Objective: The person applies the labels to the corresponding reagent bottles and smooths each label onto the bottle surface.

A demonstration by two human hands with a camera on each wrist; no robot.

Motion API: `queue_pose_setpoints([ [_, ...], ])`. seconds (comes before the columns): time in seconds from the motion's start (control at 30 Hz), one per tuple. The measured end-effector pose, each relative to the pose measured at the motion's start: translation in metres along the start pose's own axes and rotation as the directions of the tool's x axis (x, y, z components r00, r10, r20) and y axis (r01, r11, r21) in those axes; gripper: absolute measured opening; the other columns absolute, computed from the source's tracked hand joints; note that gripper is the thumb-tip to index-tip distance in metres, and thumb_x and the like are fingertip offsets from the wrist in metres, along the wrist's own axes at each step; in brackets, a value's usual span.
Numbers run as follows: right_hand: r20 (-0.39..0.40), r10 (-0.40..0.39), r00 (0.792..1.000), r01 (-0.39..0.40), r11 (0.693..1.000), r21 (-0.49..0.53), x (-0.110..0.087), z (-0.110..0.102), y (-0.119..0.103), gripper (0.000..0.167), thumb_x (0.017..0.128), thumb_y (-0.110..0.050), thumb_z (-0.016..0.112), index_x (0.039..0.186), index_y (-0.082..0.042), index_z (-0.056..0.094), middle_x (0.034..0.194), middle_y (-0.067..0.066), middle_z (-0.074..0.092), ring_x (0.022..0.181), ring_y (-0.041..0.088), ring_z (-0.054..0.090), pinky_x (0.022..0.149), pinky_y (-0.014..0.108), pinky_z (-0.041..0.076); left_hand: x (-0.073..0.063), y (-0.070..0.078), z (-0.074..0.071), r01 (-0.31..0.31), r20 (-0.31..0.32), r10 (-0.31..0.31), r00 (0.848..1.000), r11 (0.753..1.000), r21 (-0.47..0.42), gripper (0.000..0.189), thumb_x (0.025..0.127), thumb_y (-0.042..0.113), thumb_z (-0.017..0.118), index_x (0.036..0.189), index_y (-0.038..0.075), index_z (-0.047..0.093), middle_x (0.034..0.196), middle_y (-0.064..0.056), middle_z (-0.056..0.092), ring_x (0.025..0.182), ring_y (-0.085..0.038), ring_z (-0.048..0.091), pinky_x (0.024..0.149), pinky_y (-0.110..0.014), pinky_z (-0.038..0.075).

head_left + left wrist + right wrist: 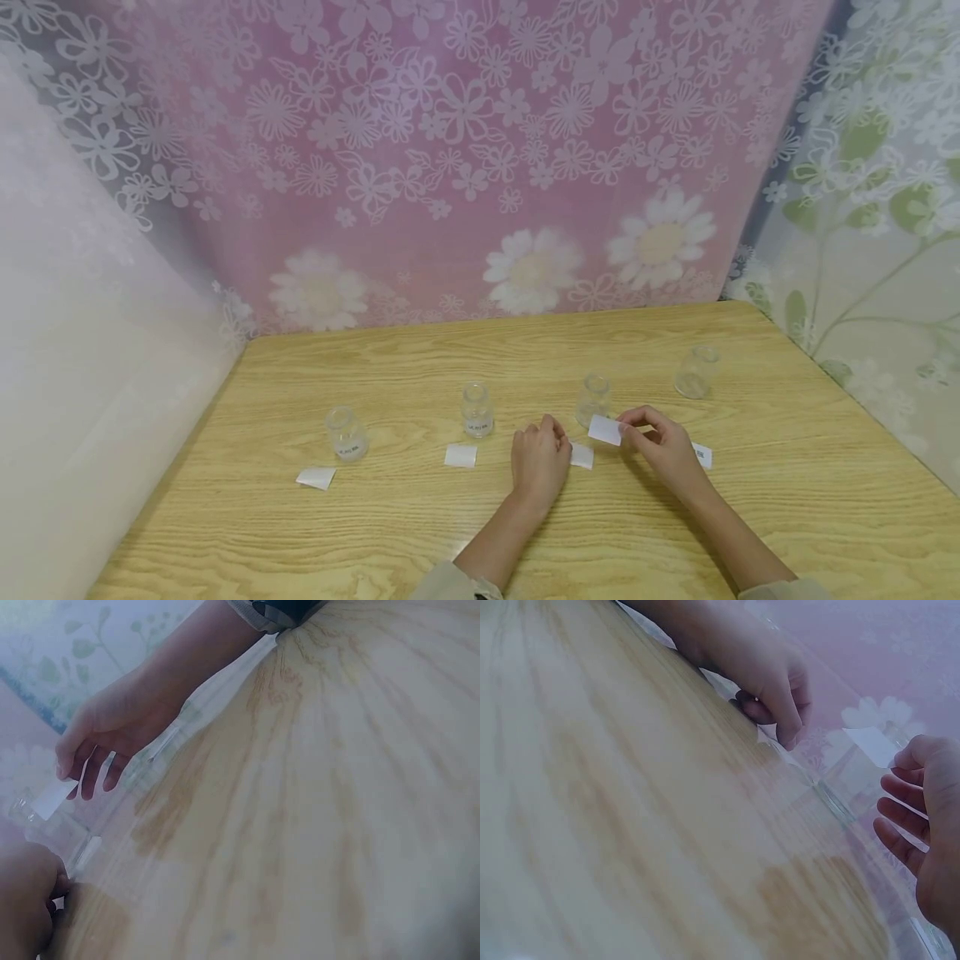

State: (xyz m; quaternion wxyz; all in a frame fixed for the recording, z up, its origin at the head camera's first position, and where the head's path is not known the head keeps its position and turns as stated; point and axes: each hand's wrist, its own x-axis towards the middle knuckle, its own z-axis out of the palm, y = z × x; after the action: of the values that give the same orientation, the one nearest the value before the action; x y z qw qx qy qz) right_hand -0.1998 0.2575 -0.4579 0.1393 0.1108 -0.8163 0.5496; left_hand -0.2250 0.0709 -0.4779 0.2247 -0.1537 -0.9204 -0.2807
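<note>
My right hand (663, 450) pinches a small white label (605, 430) between thumb and fingertips, just in front of a clear glass bottle (594, 398). In the right wrist view, the other fingers of that hand (930, 810) spread loosely below the label (871, 745). Resting low on the table, my left hand (540, 462) has curled fingers at the left edge of a white paper slip (582, 456) and appears to pinch it; the fingertips are partly hidden. A printed slip (702, 455) lies beyond my right wrist, partly covered.
Two glass bottles with printed labels, one farther left (347, 433) and one nearer the middle (477, 410), have blank slips, left (316, 477) and middle (461, 456), before them. Another glass bottle (696, 372) stands at the right. Flowered curtains (420, 167) border the wooden table (375, 542).
</note>
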Motion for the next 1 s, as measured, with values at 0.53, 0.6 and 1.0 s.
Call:
queue_pose_setpoints([
  [0.53,-0.013,-0.004,1.0,0.003,0.998,-0.065,-0.003,0.002,-0.025,0.008,0.091,-0.003,0.055,0.094,0.003,0.059,0.094,0.018,0.058,0.07,0.031,0.059,0.058,0.032,0.05,0.001,0.008,-0.004,-0.341,-0.191,0.287,0.939,0.849,-0.403,0.007,0.082,0.009,0.068,0.088,0.01,0.064,0.083,0.004,0.059,0.072,-0.007,0.05,0.063,-0.01,0.039],
  [0.6,-0.006,-0.003,1.0,0.002,0.998,-0.055,-0.002,0.002,-0.017,0.008,0.092,-0.004,0.055,0.095,0.002,0.059,0.094,0.016,0.058,0.07,0.029,0.059,0.058,0.031,0.05,0.002,0.007,-0.002,-0.373,-0.203,0.318,0.926,0.847,-0.378,0.006,0.083,0.01,0.068,0.089,0.01,0.066,0.086,0.004,0.062,0.074,-0.007,0.052,0.066,-0.01,0.04],
  [1.0,0.087,-0.124,0.988,0.122,0.992,0.027,-0.003,0.009,-0.006,0.009,0.092,-0.004,0.054,0.1,-0.002,0.059,0.102,0.014,0.056,0.091,0.015,0.052,0.066,0.03,0.05,0.0,0.009,-0.003,-0.192,-0.007,0.224,0.975,0.816,-0.545,0.022,0.086,0.026,0.065,0.102,0.012,0.069,0.098,0.007,0.065,0.082,-0.008,0.054,0.067,-0.014,0.044],
])
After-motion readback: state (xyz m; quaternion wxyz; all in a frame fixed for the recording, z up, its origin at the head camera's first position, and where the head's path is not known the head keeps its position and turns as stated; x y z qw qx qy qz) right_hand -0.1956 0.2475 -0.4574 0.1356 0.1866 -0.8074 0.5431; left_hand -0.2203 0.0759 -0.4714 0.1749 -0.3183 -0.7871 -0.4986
